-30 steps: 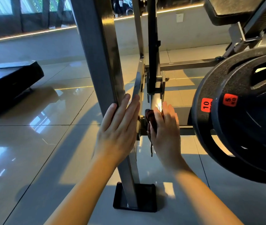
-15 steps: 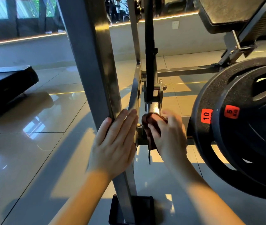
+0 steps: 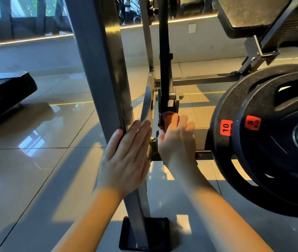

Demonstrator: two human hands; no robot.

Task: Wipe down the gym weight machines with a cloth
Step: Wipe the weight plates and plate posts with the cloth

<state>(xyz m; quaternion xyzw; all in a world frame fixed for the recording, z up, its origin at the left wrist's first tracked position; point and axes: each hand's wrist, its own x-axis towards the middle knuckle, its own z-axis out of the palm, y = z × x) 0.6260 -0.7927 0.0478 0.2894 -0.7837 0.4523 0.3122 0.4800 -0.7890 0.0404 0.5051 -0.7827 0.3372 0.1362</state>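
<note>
My left hand (image 3: 126,160) lies flat on the grey upright (image 3: 104,79), fingers (image 3: 135,135) straight. My right hand (image 3: 177,142) grips the dark red cloth (image 3: 165,120) against the black bracket (image 3: 168,104) at its twelve o'clock. At three o'clock, the weight plates (image 3: 253,170) carry red tags (image 3: 226,127) reading "10" and "5 KG".

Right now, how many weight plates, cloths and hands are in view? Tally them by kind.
Weight plates: 2 (10 kg plate, 5 kg plate)
Cloths: 1 (dark red cloth, gripped by the right hand)
Hands: 2 (left hand, flat on the frame, and the right hand)
Total: 5
</note>
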